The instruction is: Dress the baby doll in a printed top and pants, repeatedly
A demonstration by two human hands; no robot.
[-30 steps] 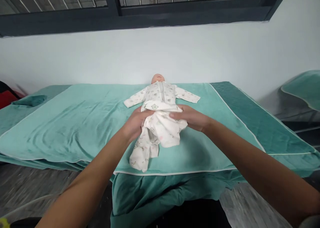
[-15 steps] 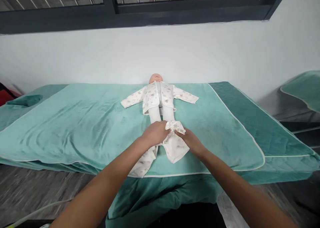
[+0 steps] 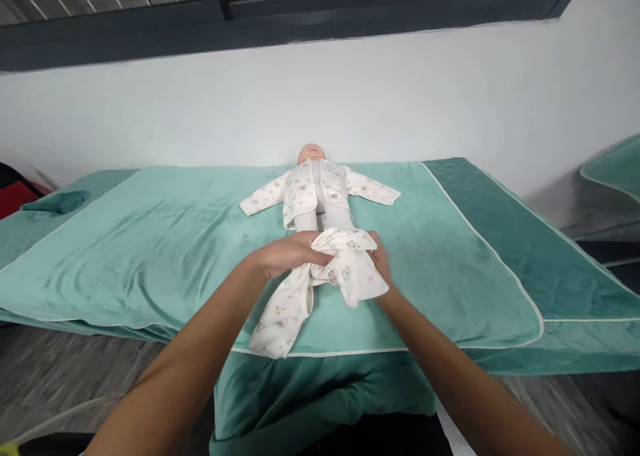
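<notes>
A baby doll (image 3: 311, 153) lies on its back on the bed, head by the wall and legs toward me. It wears a white patterned jacket (image 3: 300, 193), open down the front, with both sleeves spread. White patterned baby pants (image 3: 283, 313) are bunched around its lower legs. My left hand (image 3: 290, 251) pinches the bunched fabric from the left, and my right hand (image 3: 381, 263) is closed on its right edge, partly hidden behind the cloth. One pant leg hangs limp toward the bed's front edge. The doll's feet are hidden by the fabric.
A light green velvety blanket (image 3: 150, 243) covers the bed, over a darker green mattress cover (image 3: 530, 256). Behind stands a white wall (image 3: 200, 109) under a dark window frame (image 3: 350, 23). A red and black item (image 3: 15, 193) is at the far left.
The bunched waist of the pants has been spread wider and moved slightly up the doll's legs. My left hand has shifted left, and my right hand has gone behind the cloth.
</notes>
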